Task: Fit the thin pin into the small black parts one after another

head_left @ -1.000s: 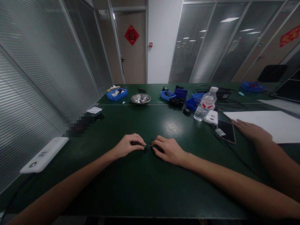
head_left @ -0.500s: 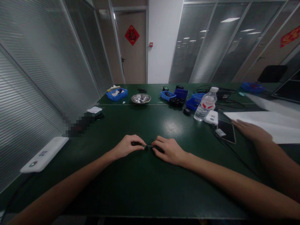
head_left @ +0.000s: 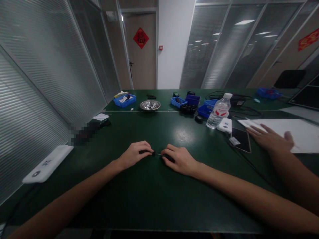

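Observation:
My left hand (head_left: pixel 136 154) rests on the green table (head_left: pixel 154 192) with its fingers curled round a small black part (head_left: pixel 146 152). My right hand (head_left: pixel 179 160) lies close beside it, fingers closed over another small dark piece (head_left: pixel 167 157). A thin pin or wire runs between the two pieces, so both hands nearly meet at the table's middle. What exactly the pieces are is too small and dark to tell.
Another person's hand (head_left: pixel 269 137) lies on a white sheet (head_left: pixel 296 131) at the right, next to a dark phone (head_left: pixel 240 139). Farther back stand a water bottle (head_left: pixel 219 111), blue bins (head_left: pixel 124 99), a metal bowl (head_left: pixel 150 105). A white device (head_left: pixel 47 162) lies at left.
My hands have barely moved, the left shifting slightly up with its part. The other person's hand has spread and slid a little right as the white sheet moved.

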`<state>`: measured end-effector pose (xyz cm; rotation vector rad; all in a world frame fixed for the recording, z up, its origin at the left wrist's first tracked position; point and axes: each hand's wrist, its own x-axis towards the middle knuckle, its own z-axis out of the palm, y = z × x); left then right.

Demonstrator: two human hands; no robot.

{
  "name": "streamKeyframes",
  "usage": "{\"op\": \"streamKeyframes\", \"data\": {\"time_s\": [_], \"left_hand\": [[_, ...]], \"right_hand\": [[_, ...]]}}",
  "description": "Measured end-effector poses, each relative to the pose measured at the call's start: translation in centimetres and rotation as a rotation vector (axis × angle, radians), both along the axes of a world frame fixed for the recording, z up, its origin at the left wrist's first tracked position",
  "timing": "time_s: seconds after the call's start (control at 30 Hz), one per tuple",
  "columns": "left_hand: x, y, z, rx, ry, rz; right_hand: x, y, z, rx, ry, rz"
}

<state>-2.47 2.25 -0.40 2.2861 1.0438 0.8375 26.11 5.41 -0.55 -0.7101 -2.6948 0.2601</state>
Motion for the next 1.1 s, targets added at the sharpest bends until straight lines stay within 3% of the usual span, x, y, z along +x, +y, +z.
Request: {"op": "streamKeyframes", "data": {"time_s": [0.13,0.47,0.6,0.77,1.1], "left_hand": [[-0.3,0.5,-0.8,0.137,0.042,0.071],[-2.3,1.8,-1.2,0.223,0.162,0.126],[-5.5,3.4,-1.7,0.283,0.253,0.206],[-10.5,5.1,-1.8,0.254,0.377,0.417],[-17.4,5.4,-1.0,0.193,0.53,0.805]], "right_hand": [[0.0,-0.1,0.0,0.014,-0.009,-0.004],[0.0,0.0,-0.2,0.006,-0.012,-0.004],[0.0,-0.1,0.1,-0.009,-0.018,0.002],[0.1,-0.1,0.1,-0.012,-0.016,0.002],[0.1,-0.1,0.2,-0.01,-0.033,0.008]]}}
